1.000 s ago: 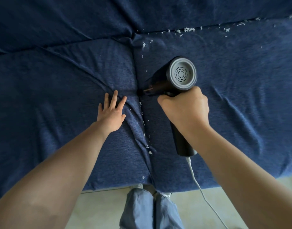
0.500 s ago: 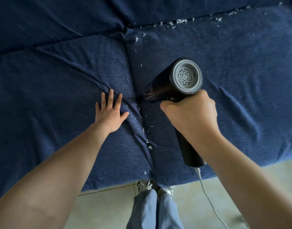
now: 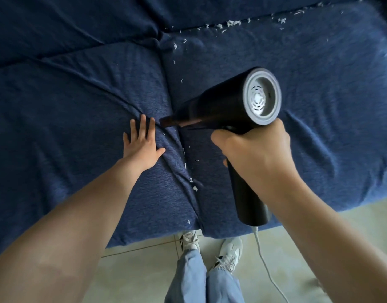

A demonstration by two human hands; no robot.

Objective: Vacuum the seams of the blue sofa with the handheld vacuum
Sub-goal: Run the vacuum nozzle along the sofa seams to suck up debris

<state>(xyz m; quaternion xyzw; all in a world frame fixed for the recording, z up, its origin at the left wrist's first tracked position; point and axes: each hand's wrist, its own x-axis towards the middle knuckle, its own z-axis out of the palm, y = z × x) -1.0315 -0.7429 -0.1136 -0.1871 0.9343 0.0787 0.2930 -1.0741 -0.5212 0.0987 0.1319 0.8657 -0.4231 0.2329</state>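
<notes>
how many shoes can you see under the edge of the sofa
2. One white shoe is on the tiled floor right below the sofa's front edge; the other white shoe is just right of it, nearer the white cord.

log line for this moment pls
right hand grips handheld vacuum | nozzle at seam | left hand flat on sofa | white debris remains

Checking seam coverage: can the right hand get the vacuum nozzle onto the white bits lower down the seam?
Probably yes. The right hand grips the vacuum, nozzle at the seam, and the white bits lie exposed just below it. The left hand rests flat beside the seam, not over them.
</notes>
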